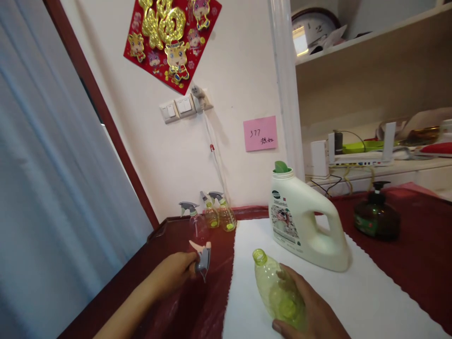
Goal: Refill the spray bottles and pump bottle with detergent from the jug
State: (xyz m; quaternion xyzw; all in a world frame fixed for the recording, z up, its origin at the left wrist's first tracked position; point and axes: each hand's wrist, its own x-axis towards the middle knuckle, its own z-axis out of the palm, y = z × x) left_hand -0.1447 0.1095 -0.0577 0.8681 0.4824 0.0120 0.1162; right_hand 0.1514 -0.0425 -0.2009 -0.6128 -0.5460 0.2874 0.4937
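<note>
My left hand is closed round a grey spray nozzle with a pale pink trigger, over the dark red tabletop. In my right hand is a clear yellow-green spray bottle, tilted, its neck uncovered and leaning left. It is above a white cloth, and its inside looks empty. Just behind it stands a large pale green detergent jug with a handle; a green spout shows in its uncapped mouth. The right hand's fingers are wrapped round the bottle's lower part.
Several spray bottles with grey heads stand by the wall at the back left. A dark pump bottle is on the right. A white router sits on the shelf behind. A white cord hangs from the wall socket.
</note>
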